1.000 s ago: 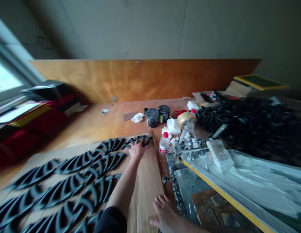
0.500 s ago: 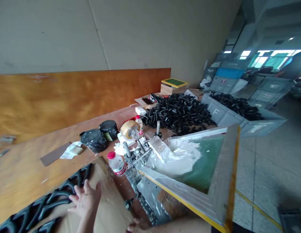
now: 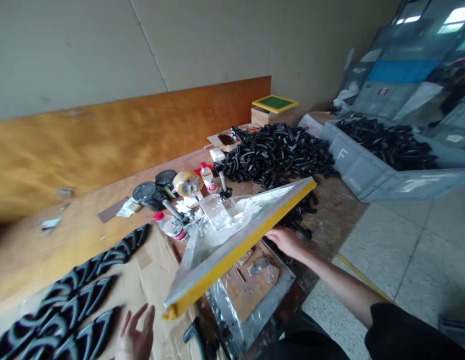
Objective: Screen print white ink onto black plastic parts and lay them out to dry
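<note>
My left hand (image 3: 137,332) is raised over the brown cardboard (image 3: 157,270), fingers apart and holding nothing. Left of it lie rows of curved black plastic pieces (image 3: 92,295), and another black piece (image 3: 195,335) lies to its right. A screen-printing frame (image 3: 240,245) with a yellow outer edge stands tilted up above a plastic-covered base plate (image 3: 285,280), with white paste (image 3: 251,207) on its mesh. My right hand (image 3: 287,242) reaches to the far lower side of the frame, near some loose black pieces (image 3: 302,215). Its fingertips are partly hidden by the frame edge.
A large heap of black pieces (image 3: 277,155) covers the back of the table, beside a grey crate (image 3: 362,175) filled with more. Bottles (image 3: 208,178), black tubs (image 3: 148,195) and a tape roll (image 3: 187,183) stand behind the metal clamps (image 3: 185,217).
My right hand has moved from the cardboard's right edge across to the far side of the frame. My left hand has drawn back from the black pieces. The view has shifted.
</note>
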Available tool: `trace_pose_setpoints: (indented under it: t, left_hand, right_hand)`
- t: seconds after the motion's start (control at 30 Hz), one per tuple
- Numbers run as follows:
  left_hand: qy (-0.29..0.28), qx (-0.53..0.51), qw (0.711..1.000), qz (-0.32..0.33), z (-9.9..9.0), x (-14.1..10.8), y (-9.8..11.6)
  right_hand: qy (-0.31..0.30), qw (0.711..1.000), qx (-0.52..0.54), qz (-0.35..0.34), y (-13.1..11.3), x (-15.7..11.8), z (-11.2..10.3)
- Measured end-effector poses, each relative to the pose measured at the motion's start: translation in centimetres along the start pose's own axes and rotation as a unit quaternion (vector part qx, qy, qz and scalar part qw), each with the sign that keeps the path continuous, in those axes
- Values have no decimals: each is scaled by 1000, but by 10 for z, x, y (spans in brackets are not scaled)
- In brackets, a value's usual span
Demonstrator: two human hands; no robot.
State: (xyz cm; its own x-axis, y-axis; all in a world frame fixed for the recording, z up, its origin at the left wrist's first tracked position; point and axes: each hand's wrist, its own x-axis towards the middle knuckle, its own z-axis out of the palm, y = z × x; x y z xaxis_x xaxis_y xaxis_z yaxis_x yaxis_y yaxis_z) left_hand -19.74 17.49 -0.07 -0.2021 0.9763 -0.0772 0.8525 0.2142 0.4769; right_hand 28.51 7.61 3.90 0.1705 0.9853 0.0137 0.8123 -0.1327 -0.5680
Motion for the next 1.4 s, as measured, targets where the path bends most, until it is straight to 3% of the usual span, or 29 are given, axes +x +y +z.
trace_pose_setpoints:
  t: [0.07,0.13,0.2,0.37,0.5,0.57,0.63,0.67,0.73,0.8,0.87,0.97,1.1,1.17,1.27,1.37,1.4]
  left_hand:
    - [-8,-4,997,-74,-3,-34,7]
    - [-3,-17,993,-116,4,-65,22]
    - [23,-50,991,-123,19,-90,43]
    - [76,-163,977,-116,62,-128,96]
    - [75,-173,975,-115,70,-151,112]
    - [71,-169,976,-121,68,-160,112]
    - [79,-179,972,-126,64,-163,114]
    - [83,-189,970,-127,62,-162,116]
    - [90,-216,965,-116,58,-154,127]
    - [99,-250,959,-85,51,-141,145]
    - [105,-291,950,-39,39,-127,165]
    - [128,-328,936,-5,11,-110,193]
    - [188,-340,921,35,-30,-102,222]
    - [166,-385,904,79,-45,-104,237]
    - [98,-445,884,103,-54,-108,254]
    - [88,-452,882,95,-52,-115,259]
    - [86,-455,882,90,-50,-119,256]
  right_hand:
    - [23,989,-119,82,62,14,-29]
    - [13,976,-193,97,108,32,-44]
    - [-12,973,-219,73,136,52,-47]
    - [-94,963,-251,-6,157,90,-49]
    - [-112,952,-283,-41,162,107,-69]
    - [-82,965,-244,-43,155,109,-76]
    - [-75,990,-106,-58,133,103,-72]
    - [-91,993,-13,-73,117,95,-64]
    - [-133,973,145,-117,76,74,-37]
    - [-139,954,199,-175,34,51,-4]
    - [-124,945,173,-248,3,33,27]
    - [-118,927,45,-353,-16,21,50]
    - [-132,906,-77,-395,-19,24,45]
    - [-136,902,-79,-402,-25,24,42]
    - [-144,881,-56,-446,-38,18,53]
    - [-203,837,-41,-506,-39,6,67]
    - [-216,837,-33,-502,-34,4,66]
